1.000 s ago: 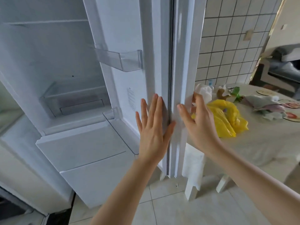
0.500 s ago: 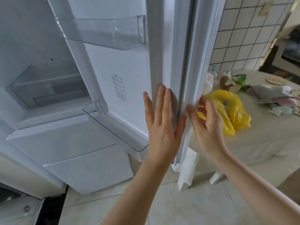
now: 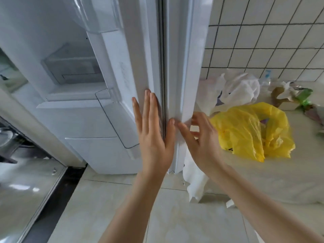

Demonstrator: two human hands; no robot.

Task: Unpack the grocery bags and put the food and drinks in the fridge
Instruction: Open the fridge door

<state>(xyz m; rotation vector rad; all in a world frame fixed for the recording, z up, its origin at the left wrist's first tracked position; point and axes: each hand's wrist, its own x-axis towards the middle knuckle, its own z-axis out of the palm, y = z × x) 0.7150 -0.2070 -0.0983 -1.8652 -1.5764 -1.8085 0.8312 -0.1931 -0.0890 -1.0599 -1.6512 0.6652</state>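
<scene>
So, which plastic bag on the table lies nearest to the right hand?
The yellow bag, just beside the right hand; the white bag lies farther back by the tiled wall.

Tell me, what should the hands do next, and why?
Probably let go of the fridge door and reach the right hand to the yellow bag on the table. The door is open, the left hand lies flat on its edge, both hands hold nothing, the drawer inside looks empty, and the bags are not yet unpacked.
</scene>
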